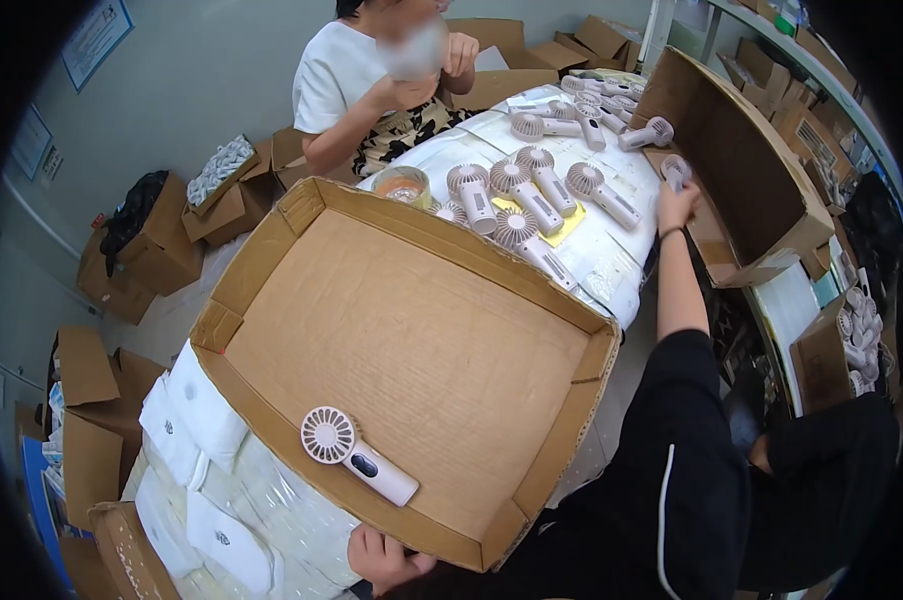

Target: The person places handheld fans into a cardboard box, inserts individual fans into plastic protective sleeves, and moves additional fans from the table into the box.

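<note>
A shallow cardboard tray (pixel 412 330) fills the middle of the view, with one pale handheld fan (pixel 372 465) lying at its near edge. At that edge my left hand (pixel 385 560) grips the tray's rim with curled fingers. My right arm stretches far to the right, where my right hand (pixel 679 208) is closed on another handheld fan (pixel 675 172), its round head showing above the fingers. This fan is at the opening of a large cardboard box (pixel 742 150) lying on its side. Left of my right hand, several similar fans (pixel 602 195) lie on the white-covered table (pixel 612 255).
A person (pixel 337 80) sits across the table, both hands raised. A clear round container (pixel 402 185) stands behind the tray. White cloth pouches (pixel 230 535) lie at lower left. Open cartons (pixel 147 235) line the wall, and a box of fans (pixel 837 345) stands at right.
</note>
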`<state>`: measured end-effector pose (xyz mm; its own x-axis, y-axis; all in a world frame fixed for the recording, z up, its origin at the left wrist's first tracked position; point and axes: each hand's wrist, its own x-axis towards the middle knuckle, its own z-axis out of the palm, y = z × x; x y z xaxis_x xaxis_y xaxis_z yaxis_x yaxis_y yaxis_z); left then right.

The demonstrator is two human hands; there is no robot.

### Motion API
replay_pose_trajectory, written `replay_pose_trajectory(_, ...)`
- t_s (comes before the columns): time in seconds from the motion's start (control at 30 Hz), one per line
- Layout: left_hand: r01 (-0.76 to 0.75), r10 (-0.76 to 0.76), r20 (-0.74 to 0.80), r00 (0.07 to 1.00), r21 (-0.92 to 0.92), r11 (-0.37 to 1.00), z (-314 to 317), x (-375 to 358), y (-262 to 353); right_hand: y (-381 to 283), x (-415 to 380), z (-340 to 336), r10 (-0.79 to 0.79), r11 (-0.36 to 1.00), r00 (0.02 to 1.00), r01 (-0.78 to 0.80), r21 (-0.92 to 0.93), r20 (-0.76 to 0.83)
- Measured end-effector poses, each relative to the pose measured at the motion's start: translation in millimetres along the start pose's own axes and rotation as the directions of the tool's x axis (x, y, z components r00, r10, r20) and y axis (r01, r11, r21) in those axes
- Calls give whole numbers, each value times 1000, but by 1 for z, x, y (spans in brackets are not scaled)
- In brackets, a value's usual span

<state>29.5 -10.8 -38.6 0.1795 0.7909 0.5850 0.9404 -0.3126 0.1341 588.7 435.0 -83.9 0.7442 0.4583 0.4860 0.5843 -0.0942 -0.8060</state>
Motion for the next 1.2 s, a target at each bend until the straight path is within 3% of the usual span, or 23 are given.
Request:
replay_pose_trajectory(0.07, 28, -28, 0, 1000, 1, 1000, 0, -2, 3, -24, -31, -61, 131, 878, 912, -289, 382, 388)
replay_pose_trajectory(0.1, 50, -50, -4, 999, 9, 999, 1, -2, 4, -27, -53, -86, 171, 848, 875, -364, 384, 453)
replay_pose_trajectory(0.17, 59, -59, 3, 998, 1, 998, 1, -2, 4, -18, -88, -138, 87, 980, 779, -179, 87, 621)
replay_pose_trajectory(0.2, 60, -59, 11, 998, -3, 998, -1, -3, 4, 14, -97, -152, -62, 995, 792, 100, -29, 608)
replay_pose_trajectory(0.27, 59, -59, 16, 998, -9, 998, -2, -1, 4, -16, -131, -197, -59, 970, 800, 187, -154, 597)
replay_pose_trajectory(0.3, 58, -58, 9, 998, -10, 998, -2, -1, 5, -33, -144, -216, 15, 999, 823, -36, 25, 567)
replay_pose_trajectory(0.33, 58, -58, 7, 998, -15, 998, 0, -1, 5, -47, -157, -225, 93, 945, 831, -247, 214, 549)
replay_pose_trajectory(0.4, 41, -41, 3, 999, -35, 999, 0, -1, 4, -72, -196, -225, -7, 803, 970, -139, 580, 243)
replay_pose_trajectory(0.43, 35, -35, 5, 999, -40, 999, -1, -2, 3, -58, -210, -216, 11, 871, 991, -76, 485, 137)
replay_pose_trajectory(0.47, 26, -26, 9, 1000, -50, 998, -2, -2, 2, -49, -219, -209, -358, 909, 915, 296, 295, 187)
replay_pose_trajectory(0.53, 17, -17, 2, 1000, -58, 998, -1, -1, 3, -67, -240, -204, -170, 963, 727, 267, -46, 665)
replay_pose_trajectory(0.6, 70, -69, 13, 998, -71, 995, 0, -2, 5, -80, -229, -208, -260, 964, 774, 240, 113, 578)
replay_pose_trajectory(0.67, 77, -77, 1, 997, -66, 995, 1, -1, 5, -89, -229, -208, -75, 980, 892, -17, 199, 446)
replay_pose_trajectory(0.7, 74, -74, -2, 997, -71, 995, -1, -1, 5, -92, -231, -206, -89, 981, 798, 174, -86, 596)
replay_pose_trajectory(0.73, 75, -75, -1, 997, -72, 995, -1, -2, 5, -98, -230, -203, -45, 862, 690, 392, -322, 722)
replay_pose_trajectory(0.8, 70, -71, -2, 997, -85, 994, 0, -1, 4, -119, -204, -215, -31, 763, 587, 537, -361, 809)
replay_pose_trajectory(0.87, 72, -72, 5, 997, -88, 994, -1, -2, 5, -138, -186, -215, -37, 800, 524, 526, -289, 851)
replay_pose_trajectory(0.9, 78, -78, 6, 997, -82, 994, -1, -2, 5, -138, -181, -208, -47, 850, 556, 458, -259, 830)
replay_pose_trajectory(1.07, 75, -76, 1, 997, -74, 994, -1, -3, 4, -140, -170, -156, -190, 910, 592, 406, -87, 783)
replay_pose_trajectory(1.13, 65, -67, -17, 998, -65, 996, 1, -2, 2, -147, -162, -134, -431, 896, 639, 387, 218, 637)
replay_pose_trajectory(1.2, 44, -46, -17, 999, -69, 997, 2, -4, 1, -123, -137, -95, -381, 909, 769, 210, 361, 512)
